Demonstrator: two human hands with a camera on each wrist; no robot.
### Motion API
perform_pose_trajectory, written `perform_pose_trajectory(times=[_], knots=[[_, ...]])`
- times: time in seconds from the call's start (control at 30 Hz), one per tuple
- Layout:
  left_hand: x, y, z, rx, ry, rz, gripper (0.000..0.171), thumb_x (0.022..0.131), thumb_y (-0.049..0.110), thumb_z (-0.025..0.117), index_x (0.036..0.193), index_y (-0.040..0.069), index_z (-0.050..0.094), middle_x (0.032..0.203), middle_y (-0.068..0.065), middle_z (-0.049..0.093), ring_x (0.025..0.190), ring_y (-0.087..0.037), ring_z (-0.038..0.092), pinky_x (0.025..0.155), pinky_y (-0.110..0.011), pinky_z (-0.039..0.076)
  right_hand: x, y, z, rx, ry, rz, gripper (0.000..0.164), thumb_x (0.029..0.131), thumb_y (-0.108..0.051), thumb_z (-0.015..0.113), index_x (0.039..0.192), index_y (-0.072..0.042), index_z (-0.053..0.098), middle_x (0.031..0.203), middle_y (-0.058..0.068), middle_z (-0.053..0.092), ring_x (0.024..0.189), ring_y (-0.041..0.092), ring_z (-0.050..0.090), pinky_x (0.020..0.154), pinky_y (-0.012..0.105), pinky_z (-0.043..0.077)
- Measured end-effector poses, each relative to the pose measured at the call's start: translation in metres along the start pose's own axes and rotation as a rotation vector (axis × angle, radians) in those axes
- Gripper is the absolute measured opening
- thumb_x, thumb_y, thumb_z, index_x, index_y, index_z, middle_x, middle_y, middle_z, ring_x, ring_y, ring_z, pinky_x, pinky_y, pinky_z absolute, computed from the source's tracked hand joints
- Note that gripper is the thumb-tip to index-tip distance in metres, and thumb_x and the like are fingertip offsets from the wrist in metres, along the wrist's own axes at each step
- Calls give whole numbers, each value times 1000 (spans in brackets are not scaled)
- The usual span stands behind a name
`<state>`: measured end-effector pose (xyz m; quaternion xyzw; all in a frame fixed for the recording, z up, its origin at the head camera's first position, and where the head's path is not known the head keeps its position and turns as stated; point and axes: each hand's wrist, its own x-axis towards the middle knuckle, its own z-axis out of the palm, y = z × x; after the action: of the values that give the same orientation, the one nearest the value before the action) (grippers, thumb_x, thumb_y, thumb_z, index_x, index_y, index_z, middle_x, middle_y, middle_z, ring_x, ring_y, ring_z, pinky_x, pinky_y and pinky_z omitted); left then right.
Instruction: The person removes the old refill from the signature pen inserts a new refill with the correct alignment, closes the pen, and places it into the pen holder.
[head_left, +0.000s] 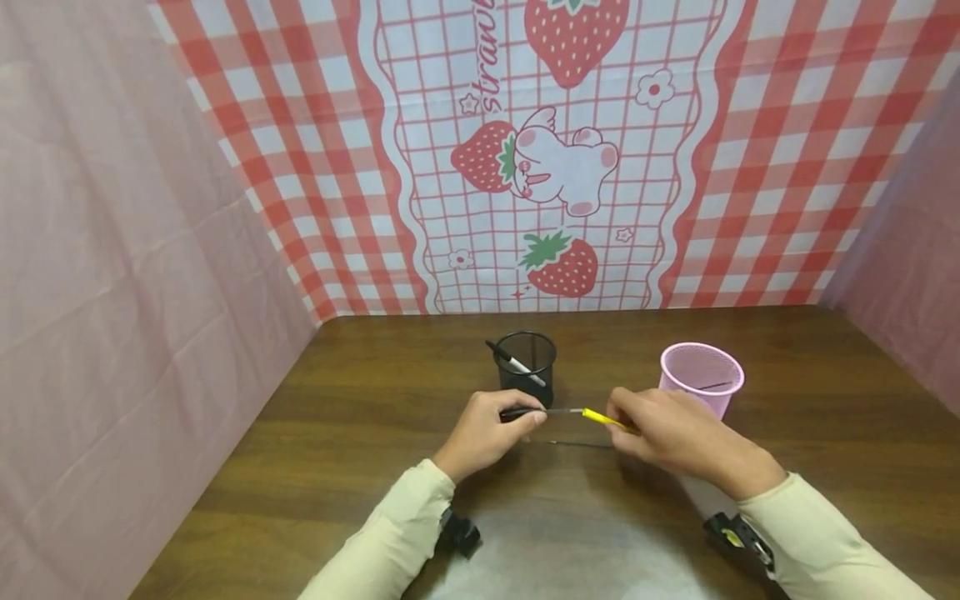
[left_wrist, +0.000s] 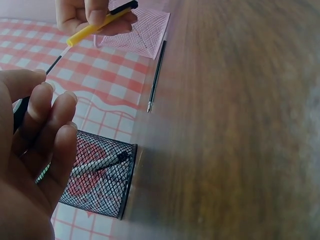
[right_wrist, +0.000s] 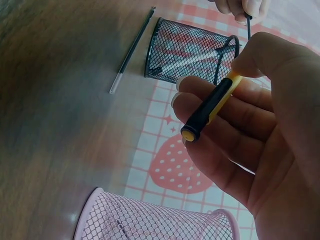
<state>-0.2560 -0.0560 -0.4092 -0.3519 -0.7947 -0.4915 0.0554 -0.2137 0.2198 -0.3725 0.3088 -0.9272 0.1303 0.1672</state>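
Fingers of the left hand [head_left: 487, 427] pinch a black pen piece [head_left: 514, 412]; those of the right hand [head_left: 667, 429] grip a yellow barrel [head_left: 597, 417], a refill [head_left: 564, 411] bridging between them. Probably fitting or withdrawing it, which calls for straight alignment. Fingers partly cover both pieces; insertion depth is hidden.

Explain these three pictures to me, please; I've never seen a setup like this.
No machine here: just a person's bare left hand and right hand. One camera sits on the head, looking forward and down; the other two sit on the wrists. On the brown wood-grain table stand a black wire-mesh cup holding a white-and-black marker, and a pink wire-mesh cup with a thin dark item inside. A slim dark pen refill lies nearby. The left hand pinches a slender black piece; its thin rod points to the yellow end of a yellow-and-black pen barrel, held by the right hand.
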Motion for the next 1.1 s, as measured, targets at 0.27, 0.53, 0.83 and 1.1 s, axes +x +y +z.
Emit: perform_pose_trajectory(times=[0.27, 0.53, 0.83, 1.1], knots=[[-1, 1, 0, 1, -3, -8, 14, 95, 24, 72, 102, 14, 76, 75, -6, 71, 62, -6, 64, 57, -25, 53, 1, -2, 2, -21, 7, -2, 21, 81, -21, 76, 83, -28, 56, 63, -23, 44, 53, -2, 40, 46, 23, 34], [0, 2, 1, -7, 4, -8, 12, 95, 25, 72, 101, 15, 77, 67, 0, 67, 60, -7, 63, 56, -24, 51, 1, -1, 3, -1, 33, -33, 21, 82, -19, 76, 83, -28, 57, 65, -24, 45, 54, -4, 41, 46, 22, 36], [-1, 4, 2, -63, -26, -27, 19, 95, 19, 71, 110, 7, 73, 76, -4, 69, 60, -10, 65, 56, -26, 53, 4, -5, 7, 42, 64, -79, 21, 82, -17, 77, 84, -27, 58, 66, -23, 43, 54, -3, 40, 47, 22, 36], [-2, 5, 2, -141, -32, -61, 25, 91, 2, 67, 113, -2, 56, 84, -7, 62, 65, -20, 67, 60, -29, 56, 3, -6, 10, 45, 77, -78, 20, 82, -17, 77, 85, -26, 59, 66, -23, 43, 54, -3, 40, 48, 21, 36]])
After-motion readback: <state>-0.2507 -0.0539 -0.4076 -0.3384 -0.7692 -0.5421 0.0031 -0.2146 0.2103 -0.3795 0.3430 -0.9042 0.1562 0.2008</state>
